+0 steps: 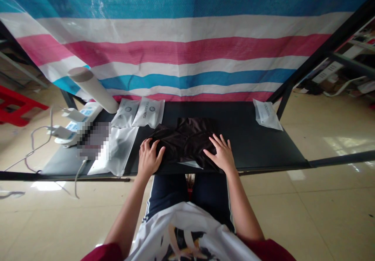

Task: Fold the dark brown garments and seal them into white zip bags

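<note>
Garment [187,140] under left hand [149,157], right hand [222,155], packet [149,112] print illegible

**Colour key.** We show a dark brown, near-black garment [187,140] on a matte black table [258,144]. Behind it we mark a woven tarpaulin [187,50] banded in horizontal stripes of turquoise-blue, white and pink. The packaging pouches [149,112] are frosted white with dark grey lettering, and the cardboard tube [96,91] is off-white. We also note a white power strip [88,112] with pale blue panels, a red stool [14,105], glossy beige floor tiles [322,214], navy trousers [166,192] with a white side stripe, and a white printed shirt [181,218] with dark red sleeves.
</note>
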Demonstrator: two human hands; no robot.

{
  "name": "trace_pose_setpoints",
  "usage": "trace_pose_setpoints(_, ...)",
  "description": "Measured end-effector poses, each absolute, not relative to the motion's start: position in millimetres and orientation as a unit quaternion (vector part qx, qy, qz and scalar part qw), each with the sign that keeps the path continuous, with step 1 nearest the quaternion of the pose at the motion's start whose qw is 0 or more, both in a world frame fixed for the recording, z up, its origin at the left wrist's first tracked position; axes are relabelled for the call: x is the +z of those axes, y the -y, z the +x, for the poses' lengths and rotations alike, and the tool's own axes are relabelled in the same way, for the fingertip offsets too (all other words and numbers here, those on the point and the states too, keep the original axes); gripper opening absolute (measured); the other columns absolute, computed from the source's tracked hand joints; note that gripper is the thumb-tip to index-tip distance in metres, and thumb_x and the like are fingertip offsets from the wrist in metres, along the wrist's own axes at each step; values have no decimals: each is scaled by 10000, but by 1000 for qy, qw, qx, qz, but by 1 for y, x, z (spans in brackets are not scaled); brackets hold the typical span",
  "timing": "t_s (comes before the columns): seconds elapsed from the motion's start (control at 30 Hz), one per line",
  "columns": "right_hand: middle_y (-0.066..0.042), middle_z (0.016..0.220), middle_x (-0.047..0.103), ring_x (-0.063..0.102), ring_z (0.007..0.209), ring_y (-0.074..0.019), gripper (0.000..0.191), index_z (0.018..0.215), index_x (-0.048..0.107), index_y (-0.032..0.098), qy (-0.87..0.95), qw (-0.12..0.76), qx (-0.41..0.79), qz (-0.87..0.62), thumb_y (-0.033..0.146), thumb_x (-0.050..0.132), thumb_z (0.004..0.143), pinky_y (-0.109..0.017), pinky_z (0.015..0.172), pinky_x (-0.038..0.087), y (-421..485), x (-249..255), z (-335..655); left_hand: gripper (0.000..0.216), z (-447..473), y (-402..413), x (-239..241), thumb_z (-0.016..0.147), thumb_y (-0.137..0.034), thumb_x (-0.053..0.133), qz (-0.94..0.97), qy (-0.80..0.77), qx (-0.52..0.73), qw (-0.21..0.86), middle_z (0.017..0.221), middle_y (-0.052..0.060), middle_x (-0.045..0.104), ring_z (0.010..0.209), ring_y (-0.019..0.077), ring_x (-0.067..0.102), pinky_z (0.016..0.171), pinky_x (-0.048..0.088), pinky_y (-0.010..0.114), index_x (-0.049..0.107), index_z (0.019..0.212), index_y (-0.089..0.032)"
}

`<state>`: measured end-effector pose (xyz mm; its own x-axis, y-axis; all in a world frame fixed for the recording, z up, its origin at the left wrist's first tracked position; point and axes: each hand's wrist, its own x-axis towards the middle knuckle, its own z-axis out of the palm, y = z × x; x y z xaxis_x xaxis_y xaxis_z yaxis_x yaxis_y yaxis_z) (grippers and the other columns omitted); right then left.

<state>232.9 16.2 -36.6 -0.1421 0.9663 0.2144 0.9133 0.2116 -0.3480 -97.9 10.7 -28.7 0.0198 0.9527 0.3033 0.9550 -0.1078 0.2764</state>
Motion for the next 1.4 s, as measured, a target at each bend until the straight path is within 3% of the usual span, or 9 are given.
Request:
trace_pose_setpoints(0.47, -103, 1514, 445, 326, 1439, -355, 648, 1435, 463, 221, 738, 245, 70, -625, 577, 537, 898, -629, 1134, 275, -16, -43, 235, 473, -97, -12, -28, 922, -464, 501, -711, 678, -187, 5, 1354, 182, 443, 1301, 369, 393, 1040, 415, 532, 553, 1292, -173)
trace_pose_setpoints(0.63, -134, 1426, 544, 415, 1395, -303, 471, 1336, 555, 168, 704, 299, 70, -640, 441, 458, 966, -539, 1131, 346, -15, -50, 240, 444, -99, -14, -32, 929, -412, 486, -713, 667, -218, 1, 1357, 186, 456, 1315, 355, 387, 1085, 380, 540, 538, 1291, -160)
trace_pose_setpoints(0.8, -142, 1389, 577, 443, 1374, -313, 398, 1276, 603, 166, 698, 313, 69, -640, 357, 465, 956, -563, 1118, 356, -16, -52, 240, 497, -100, -14, -32, 928, -400, 487, -696, 667, -265, -8, 1336, 201, 480, 1294, 344, 423, 1101, 376, 514, 485, 1337, -117)
trace_pose_setpoints(1.07, -132, 1168, 711, 627, 1180, -272, 303, 1074, 696, 177, 623, 455, 122, -625, 370, 518, 922, -450, 1018, 494, -16, -48, 248, 636, -103, 2, -34, 940, -470, 464, -646, 708, -285, 19, 1393, 249, 475, 1344, 376, 413, 1104, 356, 549, 387, 1428, -70)
trace_pose_setpoints(1.27, -111, 1146, 722, 595, 1218, -292, 285, 1027, 719, 202, 649, 412, 113, -629, 390, 548, 898, -485, 1042, 467, -16, -46, 246, 561, -108, 20, -39, 946, -494, 454, -648, 727, -227, -21, 1501, 186, 422, 1417, 398, 327, 1086, 356, 597, 464, 1423, -198)
trace_pose_setpoints(1.4, -108, 1129, 729, 614, 1193, -288, 271, 994, 729, 208, 638, 441, 128, -619, 382, 540, 906, -488, 1037, 475, -14, -43, 245, 504, -114, 18, -41, 948, -484, 456, -640, 721, -259, -61, 1408, 149, 543, 1397, 350, 391, 1124, 313, 599, 508, 1373, -218)
